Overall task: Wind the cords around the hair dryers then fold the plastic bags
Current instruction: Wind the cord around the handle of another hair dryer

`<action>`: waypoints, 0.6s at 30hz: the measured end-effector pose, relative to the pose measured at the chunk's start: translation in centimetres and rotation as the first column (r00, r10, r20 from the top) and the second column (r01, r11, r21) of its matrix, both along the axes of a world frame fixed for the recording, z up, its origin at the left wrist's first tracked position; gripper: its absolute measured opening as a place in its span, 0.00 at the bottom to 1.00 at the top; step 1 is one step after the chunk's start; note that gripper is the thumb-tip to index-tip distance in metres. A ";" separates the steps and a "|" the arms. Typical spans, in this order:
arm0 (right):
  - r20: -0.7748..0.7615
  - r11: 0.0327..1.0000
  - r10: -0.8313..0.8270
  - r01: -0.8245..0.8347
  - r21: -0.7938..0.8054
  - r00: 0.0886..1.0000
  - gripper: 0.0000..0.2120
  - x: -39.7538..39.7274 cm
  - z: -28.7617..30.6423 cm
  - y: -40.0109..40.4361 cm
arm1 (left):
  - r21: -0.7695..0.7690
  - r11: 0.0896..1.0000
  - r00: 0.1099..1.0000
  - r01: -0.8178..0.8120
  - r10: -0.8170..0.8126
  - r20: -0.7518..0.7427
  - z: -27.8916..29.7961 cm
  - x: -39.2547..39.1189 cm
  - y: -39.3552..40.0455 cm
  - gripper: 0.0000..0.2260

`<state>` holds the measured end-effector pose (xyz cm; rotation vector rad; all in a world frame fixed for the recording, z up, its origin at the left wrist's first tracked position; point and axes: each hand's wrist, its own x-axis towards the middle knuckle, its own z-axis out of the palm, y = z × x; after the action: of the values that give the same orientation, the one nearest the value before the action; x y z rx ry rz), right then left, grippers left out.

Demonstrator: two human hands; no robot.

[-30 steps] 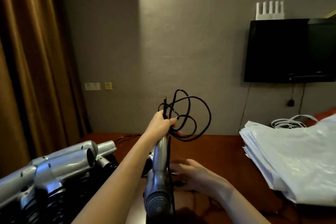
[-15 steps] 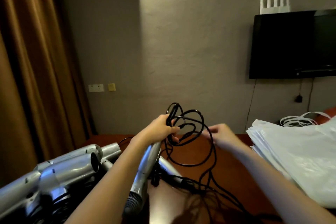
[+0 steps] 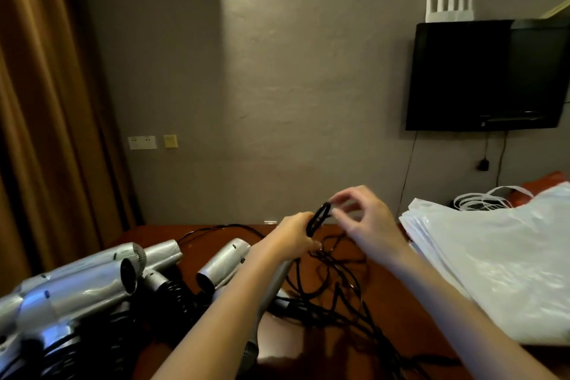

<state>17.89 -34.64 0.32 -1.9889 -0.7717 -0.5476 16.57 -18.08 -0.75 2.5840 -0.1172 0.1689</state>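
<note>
My left hand (image 3: 291, 237) grips the handle of a silver hair dryer (image 3: 271, 287) that hangs down toward me, and also holds a small bundle of its black cord (image 3: 319, 219). My right hand (image 3: 364, 219) pinches the top of that cord loop with fingertips. More black cord (image 3: 336, 296) trails in loose tangles over the brown table (image 3: 401, 345). A stack of white plastic bags (image 3: 493, 268) lies at the right.
Several silver hair dryers (image 3: 77, 290) with black cords pile up at the left; another one (image 3: 225, 259) lies beside my left arm. A wall-mounted TV (image 3: 484, 74) hangs at the right, brown curtains (image 3: 40, 102) at the left, white straps (image 3: 484, 200) behind the bags.
My right hand rose from the table to the cord at my left hand. The large loops shrank to a small bundle, and the dryer and both hands came lower.
</note>
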 end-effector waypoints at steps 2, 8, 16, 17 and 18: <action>-0.043 0.967 0.101 -0.109 -0.232 0.994 0.06 -0.9 -1.1 0.6 | 0.014 1.000 0.999 -0.009 0.009 0.035 -0.4 0.1 -0.4 0.11; 0.022 0.932 0.016 -0.007 -0.363 1.000 0.17 -0.9 -2.2 1.2 | -0.043 0.999 0.998 0.023 -0.021 0.052 -1.3 -0.2 -0.2 0.10; 0.093 0.609 -0.010 0.080 -0.789 0.996 0.20 0.4 -1.1 0.2 | -0.235 0.971 0.998 0.031 -0.043 -0.046 -3.5 -1.4 2.6 0.33; 0.020 0.613 0.016 0.006 -0.790 1.000 0.19 0.7 -1.5 0.0 | -0.242 0.970 0.997 0.024 -0.040 -0.059 -3.7 -1.9 3.3 0.33; -0.057 0.635 0.052 -0.078 -0.769 0.997 0.17 0.9 -1.9 0.0 | -0.251 0.968 0.998 0.007 -0.024 -0.065 -4.0 -2.5 4.0 0.32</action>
<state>18.74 -34.68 -1.54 -2.7322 -1.1946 -0.1170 14.11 -14.05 -4.75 2.3322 -0.0854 0.0845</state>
